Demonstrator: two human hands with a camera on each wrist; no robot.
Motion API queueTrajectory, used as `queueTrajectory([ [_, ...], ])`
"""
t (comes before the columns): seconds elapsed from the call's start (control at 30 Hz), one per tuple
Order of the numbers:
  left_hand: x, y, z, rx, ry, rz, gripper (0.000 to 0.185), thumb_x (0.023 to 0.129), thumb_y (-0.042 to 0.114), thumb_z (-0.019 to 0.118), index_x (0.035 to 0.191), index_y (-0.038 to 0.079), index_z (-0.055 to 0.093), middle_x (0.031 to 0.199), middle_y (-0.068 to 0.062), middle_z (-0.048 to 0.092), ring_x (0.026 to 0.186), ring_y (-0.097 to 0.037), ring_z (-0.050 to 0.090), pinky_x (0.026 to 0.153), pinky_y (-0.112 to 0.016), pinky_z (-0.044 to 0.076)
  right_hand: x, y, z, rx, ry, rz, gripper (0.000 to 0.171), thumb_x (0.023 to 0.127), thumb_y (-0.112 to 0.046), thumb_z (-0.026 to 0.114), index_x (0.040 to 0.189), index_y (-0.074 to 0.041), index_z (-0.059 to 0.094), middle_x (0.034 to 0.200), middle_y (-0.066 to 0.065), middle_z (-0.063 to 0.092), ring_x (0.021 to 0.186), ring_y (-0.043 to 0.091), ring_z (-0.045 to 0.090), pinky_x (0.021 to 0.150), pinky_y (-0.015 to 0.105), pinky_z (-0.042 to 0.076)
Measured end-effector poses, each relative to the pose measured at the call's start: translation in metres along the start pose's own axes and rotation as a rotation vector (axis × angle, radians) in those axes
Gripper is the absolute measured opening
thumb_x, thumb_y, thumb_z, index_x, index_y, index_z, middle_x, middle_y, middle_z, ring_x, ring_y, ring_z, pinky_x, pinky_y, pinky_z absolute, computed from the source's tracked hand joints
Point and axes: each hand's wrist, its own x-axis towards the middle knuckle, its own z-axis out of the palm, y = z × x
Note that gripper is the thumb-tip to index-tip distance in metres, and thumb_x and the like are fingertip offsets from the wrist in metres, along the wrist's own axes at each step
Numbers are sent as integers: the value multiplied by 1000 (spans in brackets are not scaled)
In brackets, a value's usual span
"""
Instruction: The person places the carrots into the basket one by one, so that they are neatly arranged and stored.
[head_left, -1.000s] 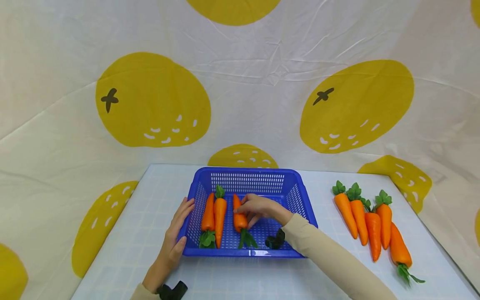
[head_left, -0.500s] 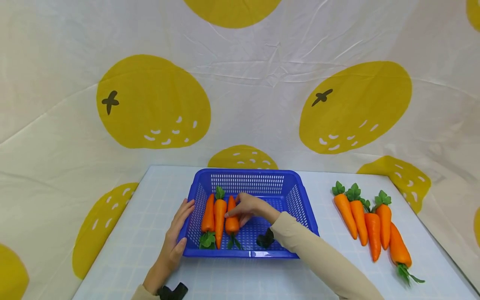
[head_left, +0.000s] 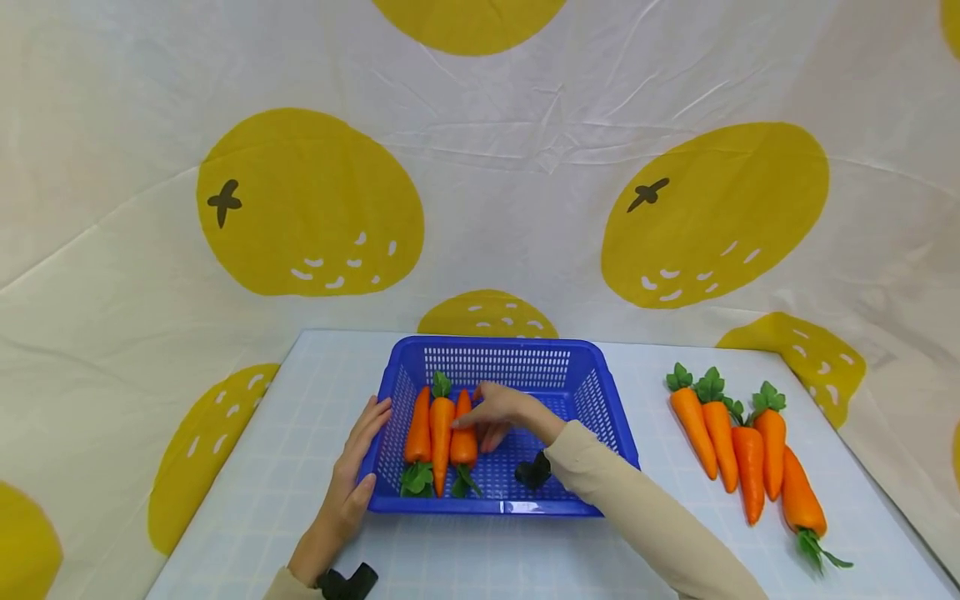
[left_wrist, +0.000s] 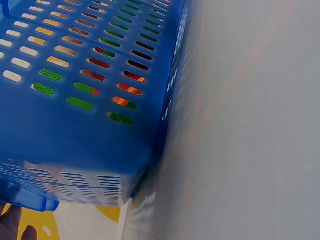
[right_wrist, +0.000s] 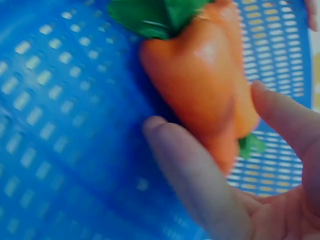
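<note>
A blue plastic basket [head_left: 442, 506] stands on the table with three orange carrots inside, side by side at its left. The leftmost carrot [head_left: 417, 433] has its green leaves toward the front; the middle carrot [head_left: 442, 429] points its leaves to the back. My right hand [head_left: 506, 412] is inside the basket at the right-hand carrot [head_left: 463, 446], whose leaves face the front. In the right wrist view, spread fingers [right_wrist: 187, 167] straddle this carrot [right_wrist: 192, 75], with a gap beside it. Fairly straight fingers of my left hand [head_left: 348, 471] rest along the basket's left rim.
Several more carrots [head_left: 746, 467] lie in a loose row on the table, right of the basket. Behind the table hangs a pale cloth [head_left: 510, 208] printed with yellow fruit. Black wrist cameras [head_left: 534, 471] sit on both wrists.
My right hand has moved left with the third carrot, bringing it close to the middle carrot, and its fingers have since spread from it. The left hand has stayed at the rim.
</note>
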Motion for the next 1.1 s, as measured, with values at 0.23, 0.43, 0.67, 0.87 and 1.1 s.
queueTrajectory([
  [0.23,0,0,1,8,3,-1,60,97,28,39,146,-7,39,153,-26,35,148,-42,17,121,-28,12,-15,-13,-14,-14,-10,-76,73,89,-26,74,140,6,33,88,27,69,63,33,71,67,50,59],
  [0.43,-1,-1,1,11,5,0,60,97,28,39,147,-6,39,153,-25,35,147,-43,17,121,-28,12,-36,-26,-24,10,3,-134,74,91,-29,72,144,3,32,97,29,68,71,39,71,73,54,58],
  [0.67,-1,-1,2,3,9,13,61,98,30,38,146,-8,39,153,-27,35,147,-44,17,121,-29,12,-67,-36,-35,23,99,-232,60,93,-31,69,139,-3,43,90,15,69,77,39,70,67,48,60],
  [0.87,-2,0,3,7,7,-4,60,98,29,38,147,-6,39,154,-25,35,148,-43,17,120,-27,13,-91,-34,-51,-82,217,-317,44,95,-33,67,125,-2,58,87,10,69,65,26,68,60,38,60],
  [1.1,-1,1,2,9,6,-13,59,97,26,39,147,-5,39,154,-23,35,148,-42,17,120,-27,13,-110,-23,-79,-180,357,-376,28,96,-27,66,110,-2,65,70,6,66,51,24,60,53,35,55],
])
